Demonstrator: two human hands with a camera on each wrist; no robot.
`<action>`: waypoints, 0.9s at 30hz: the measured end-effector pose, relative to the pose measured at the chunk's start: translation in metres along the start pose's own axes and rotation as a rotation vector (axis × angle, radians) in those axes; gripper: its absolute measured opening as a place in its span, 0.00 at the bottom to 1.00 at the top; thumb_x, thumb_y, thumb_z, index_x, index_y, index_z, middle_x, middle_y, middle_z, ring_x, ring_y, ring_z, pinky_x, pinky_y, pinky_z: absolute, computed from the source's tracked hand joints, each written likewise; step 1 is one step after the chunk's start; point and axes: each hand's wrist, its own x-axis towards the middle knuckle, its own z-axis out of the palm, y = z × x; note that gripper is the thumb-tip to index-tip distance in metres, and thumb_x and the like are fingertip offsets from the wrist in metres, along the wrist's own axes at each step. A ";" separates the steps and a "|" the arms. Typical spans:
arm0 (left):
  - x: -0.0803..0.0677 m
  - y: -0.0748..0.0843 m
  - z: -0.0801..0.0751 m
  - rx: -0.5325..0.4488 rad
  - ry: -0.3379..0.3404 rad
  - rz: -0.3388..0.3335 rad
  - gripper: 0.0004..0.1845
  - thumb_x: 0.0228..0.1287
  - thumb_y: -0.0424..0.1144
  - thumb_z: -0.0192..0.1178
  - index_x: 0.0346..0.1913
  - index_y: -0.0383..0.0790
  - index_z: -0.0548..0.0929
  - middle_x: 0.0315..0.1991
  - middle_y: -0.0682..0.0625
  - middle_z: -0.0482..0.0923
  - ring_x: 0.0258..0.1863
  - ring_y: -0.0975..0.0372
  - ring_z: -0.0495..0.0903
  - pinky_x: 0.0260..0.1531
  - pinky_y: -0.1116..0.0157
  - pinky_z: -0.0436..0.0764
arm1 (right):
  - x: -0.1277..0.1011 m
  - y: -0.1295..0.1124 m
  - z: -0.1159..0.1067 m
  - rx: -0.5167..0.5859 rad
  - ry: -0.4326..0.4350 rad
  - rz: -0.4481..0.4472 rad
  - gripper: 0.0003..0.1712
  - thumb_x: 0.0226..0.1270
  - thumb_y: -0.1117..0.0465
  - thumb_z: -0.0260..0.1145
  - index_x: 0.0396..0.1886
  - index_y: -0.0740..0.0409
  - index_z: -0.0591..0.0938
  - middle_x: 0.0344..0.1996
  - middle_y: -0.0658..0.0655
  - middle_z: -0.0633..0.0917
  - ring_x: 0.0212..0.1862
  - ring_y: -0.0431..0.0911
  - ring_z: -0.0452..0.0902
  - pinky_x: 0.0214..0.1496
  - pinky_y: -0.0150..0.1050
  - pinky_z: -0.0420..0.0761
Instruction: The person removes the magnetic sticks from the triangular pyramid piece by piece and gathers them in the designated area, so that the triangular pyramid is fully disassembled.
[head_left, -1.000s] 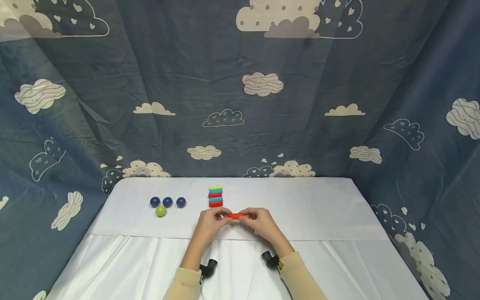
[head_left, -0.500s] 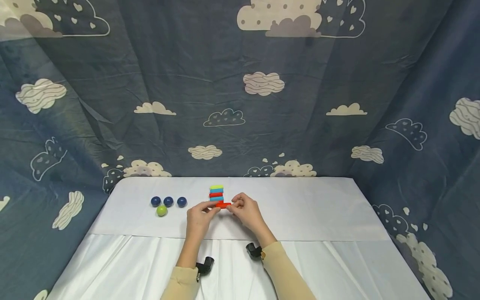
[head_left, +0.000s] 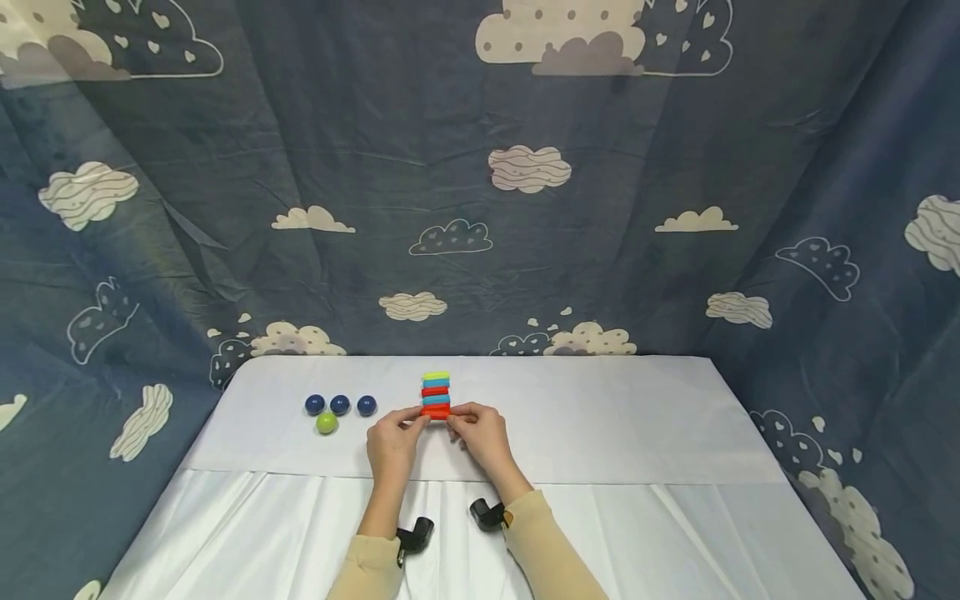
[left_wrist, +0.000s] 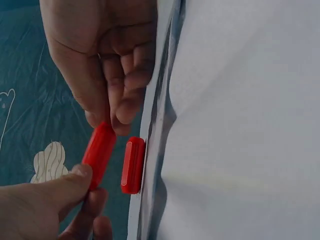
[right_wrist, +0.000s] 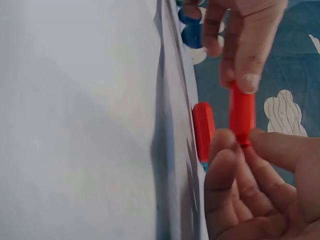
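Note:
A short red plastic stick (left_wrist: 100, 155) with rounded ends is pinched by one end in my left hand (head_left: 392, 446) and by the other in my right hand (head_left: 483, 437). In both wrist views it hangs above the white table. A second red stick (left_wrist: 132, 165), ribbed along its length, lies on the table just below it. That one is the nearest in a column of short sticks: behind it come a blue stick (head_left: 436, 400), a red one (head_left: 436, 391), another blue, and a yellow-green stick (head_left: 436, 376) at the back.
Left of the column, dark blue balls (head_left: 340, 405) sit in a row on the white-covered table (head_left: 600, 425). A green ball (head_left: 326, 422) lies in front of them. A dark cloud-patterned curtain (head_left: 577, 275) hangs behind and at both sides.
Both hands have moved forward and to the left, bringing the red stick to the near end of the column. It is now in line with the others.

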 end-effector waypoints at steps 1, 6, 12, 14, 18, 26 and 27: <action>0.000 -0.001 0.000 0.009 -0.005 -0.010 0.12 0.56 0.41 0.81 0.43 0.45 0.96 0.33 0.46 0.92 0.29 0.58 0.83 0.27 0.66 0.73 | 0.000 0.001 0.001 0.004 -0.004 0.008 0.12 0.70 0.62 0.73 0.48 0.65 0.90 0.29 0.59 0.92 0.23 0.39 0.81 0.24 0.29 0.79; -0.001 -0.006 0.004 0.070 -0.039 -0.022 0.11 0.60 0.40 0.79 0.45 0.44 0.95 0.35 0.45 0.93 0.36 0.51 0.89 0.36 0.56 0.81 | -0.001 0.005 0.006 -0.008 -0.007 0.013 0.15 0.71 0.63 0.71 0.53 0.67 0.89 0.29 0.59 0.92 0.24 0.39 0.82 0.26 0.30 0.81; -0.003 -0.010 0.009 0.107 -0.023 -0.004 0.11 0.59 0.39 0.79 0.45 0.43 0.95 0.42 0.44 0.93 0.46 0.46 0.91 0.52 0.47 0.83 | -0.003 0.005 0.009 -0.079 -0.006 0.006 0.17 0.72 0.64 0.69 0.56 0.67 0.89 0.28 0.57 0.91 0.22 0.38 0.78 0.26 0.30 0.79; -0.002 -0.012 0.011 0.115 -0.006 0.006 0.11 0.59 0.39 0.79 0.44 0.43 0.95 0.42 0.44 0.93 0.46 0.46 0.91 0.53 0.47 0.83 | -0.004 0.004 0.010 -0.102 -0.005 0.005 0.17 0.72 0.64 0.69 0.56 0.68 0.89 0.27 0.56 0.91 0.21 0.37 0.77 0.26 0.30 0.77; -0.002 -0.012 0.014 0.138 0.024 0.024 0.10 0.58 0.39 0.79 0.43 0.43 0.95 0.41 0.44 0.93 0.45 0.47 0.91 0.52 0.47 0.83 | -0.004 0.000 0.010 -0.126 -0.003 0.009 0.18 0.71 0.65 0.69 0.56 0.69 0.88 0.25 0.55 0.89 0.21 0.37 0.75 0.26 0.30 0.76; 0.000 -0.011 0.015 0.171 0.057 0.033 0.09 0.58 0.40 0.80 0.42 0.46 0.96 0.41 0.45 0.94 0.43 0.47 0.91 0.48 0.48 0.80 | -0.001 -0.002 0.011 -0.149 -0.017 0.022 0.19 0.71 0.64 0.69 0.57 0.68 0.88 0.22 0.52 0.87 0.20 0.37 0.74 0.27 0.31 0.75; 0.000 -0.010 0.016 0.174 0.054 0.033 0.10 0.58 0.40 0.80 0.42 0.46 0.96 0.41 0.45 0.94 0.43 0.47 0.91 0.47 0.48 0.79 | -0.001 -0.002 0.010 -0.150 -0.018 0.021 0.19 0.71 0.64 0.69 0.57 0.67 0.88 0.22 0.52 0.87 0.20 0.38 0.74 0.27 0.31 0.75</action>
